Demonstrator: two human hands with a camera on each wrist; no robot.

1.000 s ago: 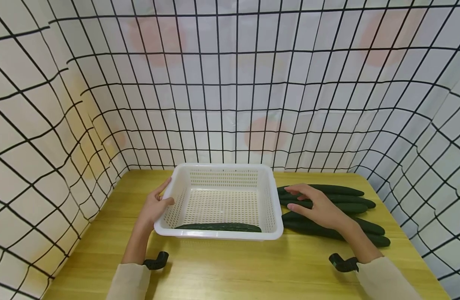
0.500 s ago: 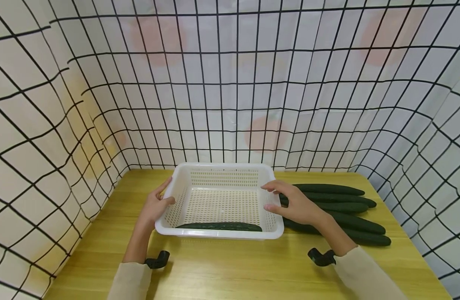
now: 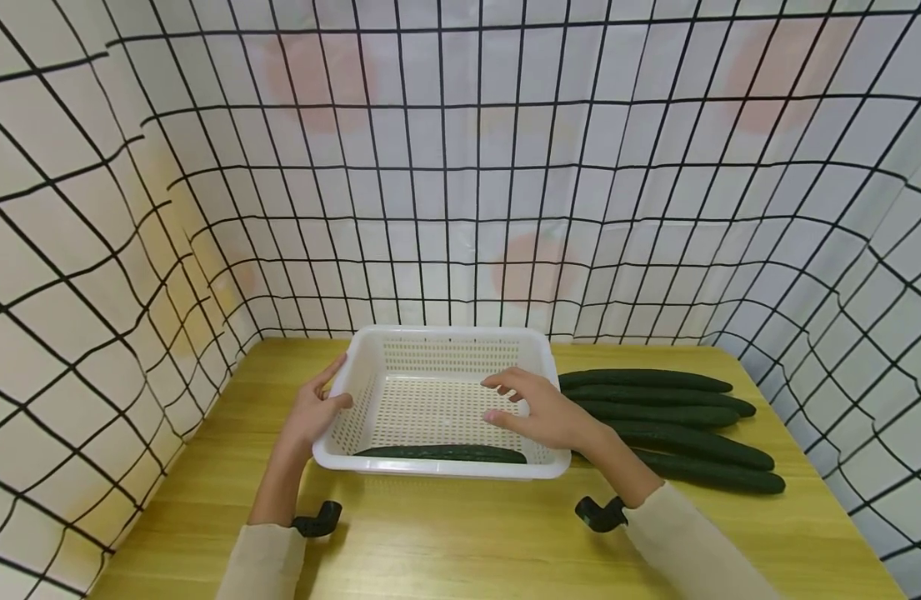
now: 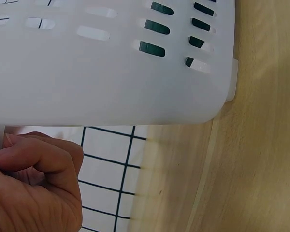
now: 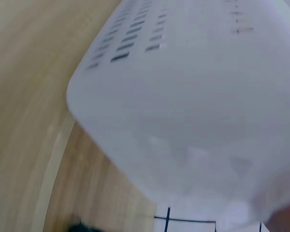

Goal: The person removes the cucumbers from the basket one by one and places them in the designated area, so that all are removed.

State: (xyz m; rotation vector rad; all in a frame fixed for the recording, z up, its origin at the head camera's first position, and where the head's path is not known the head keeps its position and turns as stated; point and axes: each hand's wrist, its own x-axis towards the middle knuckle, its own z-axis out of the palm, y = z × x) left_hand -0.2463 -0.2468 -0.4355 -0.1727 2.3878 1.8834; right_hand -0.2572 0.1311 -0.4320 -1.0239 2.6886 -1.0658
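A white plastic basket [image 3: 437, 472] with slotted walls stands in the middle of the table. Along its near side inside lies one dark green cucumber [image 3: 445, 452], which also shows through the slots in the left wrist view. My left hand [image 3: 312, 417] grips the basket's left rim, thumb over the edge. Over the right part of the basket hovers my right hand [image 3: 543, 410], with nothing between its thumb and loosely bent fingers. To the right, several more cucumbers [image 3: 658, 414] lie side by side on the table, their left ends partly hidden by the basket and my right arm.
The yellow wood-grain table [image 3: 460, 542] extends in front of the basket. A white cloth with a black grid [image 3: 460, 192] rises behind the table and on both sides. Each wrist carries a black fitting [image 3: 601, 514].
My right hand has moved left from above the cucumbers, across the right rim, to above the basket's inside. The left hand has kept its grip on the rim.
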